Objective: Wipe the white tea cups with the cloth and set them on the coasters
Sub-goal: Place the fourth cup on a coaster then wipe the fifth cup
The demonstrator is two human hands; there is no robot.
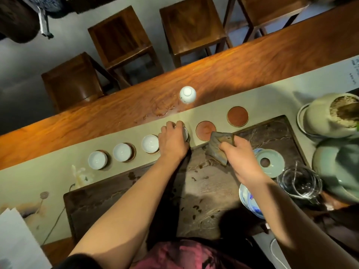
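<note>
Cups three down, a fourth being set, two coasters bare and one cup waiting.

Table runner [58,171] crosses the frame from lower left to upper right and carries the row of coasters; dark tea tray [213,183] fills the lower middle. Left of centre, three white cups [122,152] stand upright, each on a coaster. Left hand [172,140], at the centre, is clenched around a fourth cup [185,133], which is tipped on its side above the next spot in the row; whether it touches a coaster there I cannot tell. Right hand [240,152], just right of centre, grips the folded cloth [219,146] over the tray's far edge. Right of the hands, two empty coasters [205,130] remain. One more cup [187,94] sits upside down on the bare wooden table [97,117], upper centre, probably not yet wiped.
</note>
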